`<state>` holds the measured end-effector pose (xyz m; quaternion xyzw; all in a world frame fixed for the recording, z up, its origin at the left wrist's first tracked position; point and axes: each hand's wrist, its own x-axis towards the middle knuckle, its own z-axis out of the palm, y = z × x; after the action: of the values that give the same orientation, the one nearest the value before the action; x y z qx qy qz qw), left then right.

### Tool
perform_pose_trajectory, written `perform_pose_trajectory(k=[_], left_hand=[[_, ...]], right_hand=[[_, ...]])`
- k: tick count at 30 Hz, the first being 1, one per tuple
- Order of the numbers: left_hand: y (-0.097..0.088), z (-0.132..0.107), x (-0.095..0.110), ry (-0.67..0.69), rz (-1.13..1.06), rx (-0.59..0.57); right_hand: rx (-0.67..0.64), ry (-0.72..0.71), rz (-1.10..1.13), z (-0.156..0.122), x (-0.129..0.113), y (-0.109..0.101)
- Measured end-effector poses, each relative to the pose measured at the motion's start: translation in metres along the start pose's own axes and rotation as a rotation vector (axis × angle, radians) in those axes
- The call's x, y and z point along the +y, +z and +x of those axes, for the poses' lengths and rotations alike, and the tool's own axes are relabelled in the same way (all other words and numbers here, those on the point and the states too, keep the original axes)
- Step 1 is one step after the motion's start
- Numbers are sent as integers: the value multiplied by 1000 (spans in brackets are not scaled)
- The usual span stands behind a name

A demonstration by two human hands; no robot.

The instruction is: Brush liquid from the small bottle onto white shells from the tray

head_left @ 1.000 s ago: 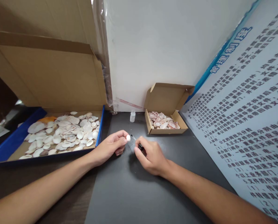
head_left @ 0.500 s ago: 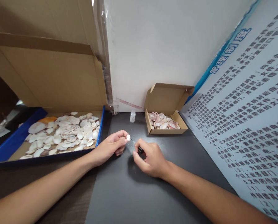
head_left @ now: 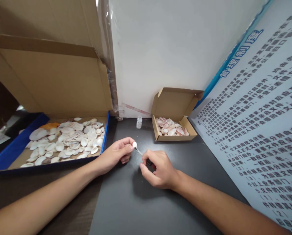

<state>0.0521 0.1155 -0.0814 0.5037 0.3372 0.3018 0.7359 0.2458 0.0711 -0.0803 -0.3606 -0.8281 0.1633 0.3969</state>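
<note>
Between thumb and fingers, my left hand [head_left: 118, 150] pinches a small white shell [head_left: 134, 144]. My right hand [head_left: 158, 167] is closed around the black cap of a small applicator brush [head_left: 139, 151]. Its thin stem points up and left, and the dark tip is at the shell's lower edge; I cannot tell whether they touch. Beyond both hands, a small clear bottle [head_left: 139, 122] with a white label stands upright on the dark tabletop [head_left: 126, 202]. The far side of the shell is hidden by my left fingers.
At left lies an open blue-sided cardboard box [head_left: 106, 130] full of pale shells [head_left: 69, 137]. A smaller open cardboard box [head_left: 176, 138] with reddish patterned shells [head_left: 170, 126] stands at the back right. A printed board [head_left: 258, 107] leans along the right side, and a white panel [head_left: 160, 49] rises behind.
My right hand has shifted slightly down and to the right, and the brush is now at a different slant, its stem and black cap showing more. My left hand and the shell have barely moved.
</note>
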Motion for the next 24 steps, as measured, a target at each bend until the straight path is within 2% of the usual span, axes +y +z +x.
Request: perform_pose_trajectory(k=[4, 9, 13, 17, 19, 22, 24], left_hand=[[0, 0, 0, 0, -2, -4], [1, 0, 1, 5, 18, -9], [1, 0, 1, 6, 36, -21], [0, -1, 0, 5, 43, -22], [0, -1, 0, 1, 25, -22], [0, -2, 1, -14, -38, -35], [0, -2, 2, -16, -61, -46]], right_hand=[[-8, 103, 13, 1, 1, -1], [-17, 44, 14, 2, 2, -2], [-36, 124, -2, 2, 4, -4], [-69, 24, 59, 2, 5, -5], [-91, 55, 41, 3, 5, -5], [-46, 98, 19, 3, 6, -6], [-24, 26, 47, 2, 6, -6]])
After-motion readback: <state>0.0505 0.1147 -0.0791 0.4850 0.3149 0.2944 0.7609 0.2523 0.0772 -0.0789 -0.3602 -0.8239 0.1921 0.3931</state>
